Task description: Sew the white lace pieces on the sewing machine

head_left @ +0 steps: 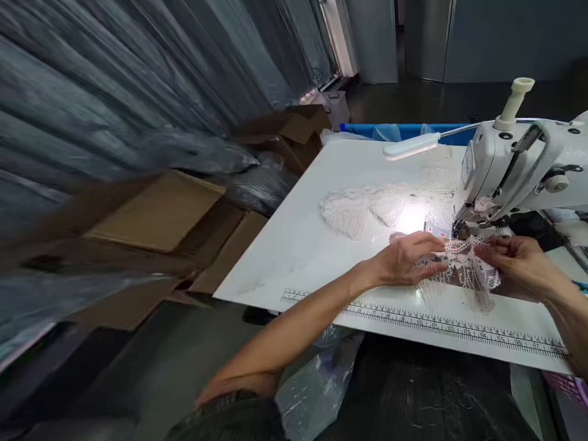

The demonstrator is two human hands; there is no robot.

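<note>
White lace (462, 257) right at the sewing machine (487, 165), a hand on either side of it.
So the left hand (408, 260) has its thumb spread apart from the fingers, tips resting at the lace's left edge, while the right hand (523, 260) has thumb and fingers pinched on the right edge, and the lace sits between both sets of fingertips; the machine head is just beyond them, more lace pieces (358, 208) lie past the left fingers on the white table (285, 245), and a printed ruler (427, 323) runs nearer the body than either hand.
</note>
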